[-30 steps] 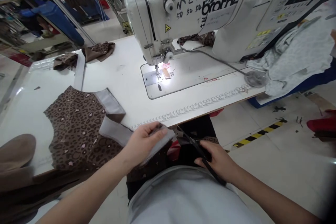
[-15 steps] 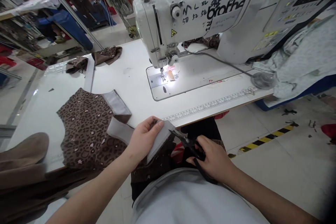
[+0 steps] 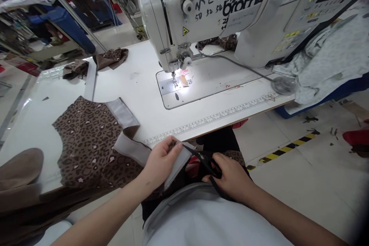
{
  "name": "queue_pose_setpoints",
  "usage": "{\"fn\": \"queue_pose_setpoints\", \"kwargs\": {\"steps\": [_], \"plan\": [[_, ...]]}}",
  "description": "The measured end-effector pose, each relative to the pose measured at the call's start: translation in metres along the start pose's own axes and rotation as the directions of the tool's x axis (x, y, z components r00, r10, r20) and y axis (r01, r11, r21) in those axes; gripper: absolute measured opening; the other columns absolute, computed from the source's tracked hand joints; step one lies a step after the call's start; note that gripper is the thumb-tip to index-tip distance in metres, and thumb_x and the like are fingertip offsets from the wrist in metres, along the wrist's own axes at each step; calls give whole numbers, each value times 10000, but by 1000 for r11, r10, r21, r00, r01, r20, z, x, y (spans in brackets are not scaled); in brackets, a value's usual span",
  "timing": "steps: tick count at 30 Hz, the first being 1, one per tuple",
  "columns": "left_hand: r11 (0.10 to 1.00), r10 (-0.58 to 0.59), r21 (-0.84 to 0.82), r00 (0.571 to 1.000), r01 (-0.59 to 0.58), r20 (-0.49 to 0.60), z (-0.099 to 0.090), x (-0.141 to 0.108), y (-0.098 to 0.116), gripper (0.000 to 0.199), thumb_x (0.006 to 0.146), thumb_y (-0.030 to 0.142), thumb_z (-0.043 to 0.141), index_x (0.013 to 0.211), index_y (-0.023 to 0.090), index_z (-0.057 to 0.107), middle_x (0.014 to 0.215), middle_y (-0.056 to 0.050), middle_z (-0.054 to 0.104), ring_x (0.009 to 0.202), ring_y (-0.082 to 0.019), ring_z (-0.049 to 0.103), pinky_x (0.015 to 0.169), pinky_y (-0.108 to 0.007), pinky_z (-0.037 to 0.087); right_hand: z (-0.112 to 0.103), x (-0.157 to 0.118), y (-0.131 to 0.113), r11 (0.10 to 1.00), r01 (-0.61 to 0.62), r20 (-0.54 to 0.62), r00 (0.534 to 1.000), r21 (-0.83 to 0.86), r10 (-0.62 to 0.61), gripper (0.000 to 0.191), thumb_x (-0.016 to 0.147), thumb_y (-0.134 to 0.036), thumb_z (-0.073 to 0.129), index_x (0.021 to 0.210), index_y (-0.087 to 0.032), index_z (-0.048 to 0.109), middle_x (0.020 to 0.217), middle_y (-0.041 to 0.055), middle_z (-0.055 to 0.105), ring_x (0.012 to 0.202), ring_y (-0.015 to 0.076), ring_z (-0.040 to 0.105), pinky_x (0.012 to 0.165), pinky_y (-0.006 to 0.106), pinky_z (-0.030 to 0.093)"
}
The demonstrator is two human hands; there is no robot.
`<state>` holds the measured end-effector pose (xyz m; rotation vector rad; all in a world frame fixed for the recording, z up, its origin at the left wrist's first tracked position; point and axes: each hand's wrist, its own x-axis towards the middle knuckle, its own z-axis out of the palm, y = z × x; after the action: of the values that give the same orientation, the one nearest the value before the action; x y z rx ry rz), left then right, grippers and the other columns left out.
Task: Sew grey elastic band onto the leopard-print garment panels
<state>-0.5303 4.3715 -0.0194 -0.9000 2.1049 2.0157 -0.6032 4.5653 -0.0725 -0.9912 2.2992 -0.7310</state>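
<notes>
My left hand (image 3: 163, 161) pinches the end of a light grey fabric strip (image 3: 129, 150) at the table's front edge. The strip runs left to a brown leopard-print garment piece (image 3: 89, 142) lying on the white table. My right hand (image 3: 233, 177) is closed round the handles of black scissors (image 3: 205, 158). Their blades point left and touch the grey strip beside my left fingertips. Dark print fabric hangs below the strip near my lap, partly hidden by my left hand.
A white sewing machine (image 3: 207, 15) stands behind my hands, its needle area lit. A printed ruler (image 3: 213, 120) lines the table's front edge. Pale fabric (image 3: 331, 57) is heaped at the right. Brown fabric (image 3: 21, 173) lies at the left.
The scissors have moved slightly left along the strip, and their blades now look closer together near my left fingertips. The whole view has shifted a little.
</notes>
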Motion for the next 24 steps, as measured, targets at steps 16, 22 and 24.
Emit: {"fn": "queue_pose_setpoints", "kwargs": {"steps": [16, 22, 24], "plan": [[337, 408, 886, 897, -319, 168, -67, 82, 41, 335, 871, 385, 396, 1090, 179, 546, 965, -84, 627, 833, -238, 575, 719, -323, 414, -118, 87, 30, 888, -102, -415, 904, -448, -105, 374, 746, -487, 570, 896, -146, 533, 845, 124, 570, 793, 283, 548, 634, 355, 437], [59, 490, 936, 827, -346, 275, -56, 73, 47, 237, 873, 265, 388, 863, 149, 594, 973, -116, 543, 957, -253, 479, 840, -383, 384, -103, 93, 5, 829, 299, -379, 780, -472, -497, 309, 865, -211, 414, 1130, -97, 525, 1146, 179, 549, 1108, 301, 475, 946, 472, 395], [72, 451, 947, 857, -312, 248, -49, 61, 48, 206, 839, 255, 427, 902, 141, 586, 969, -120, 536, 958, -262, 469, 832, -394, 389, -74, 81, -17, 715, 593, -172, 712, -370, -680, 351, 873, -162, 384, 1204, -134, 498, 1222, 127, 537, 1152, 239, 468, 982, 417, 404]]}}
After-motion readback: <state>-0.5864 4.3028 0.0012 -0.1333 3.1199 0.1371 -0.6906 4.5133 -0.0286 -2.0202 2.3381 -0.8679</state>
